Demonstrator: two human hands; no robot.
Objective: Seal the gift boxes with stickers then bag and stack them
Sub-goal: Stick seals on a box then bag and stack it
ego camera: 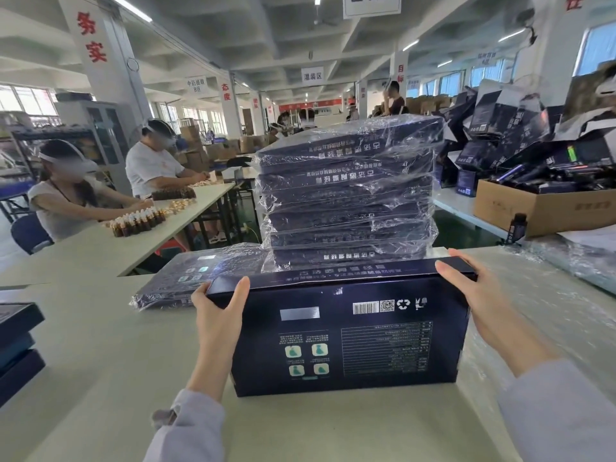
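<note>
A dark navy gift box (350,335) stands tilted on its near edge on the pale table (100,345), its printed back facing me. My left hand (218,315) grips its left end, thumb on the face and fingers behind. My right hand (480,295) grips the right end, fingers curled over the top corner. Just behind stands a tall stack of bagged boxes (346,195) in clear plastic. One more bagged box (196,278) lies flat to the stack's left.
Dark boxes (16,338) are piled at the table's left edge. Clear plastic bags (546,295) lie at the right. A cardboard carton (546,208) and heaped dark packaging sit at the back right. People sit at another table (83,241) with small bottles on the left.
</note>
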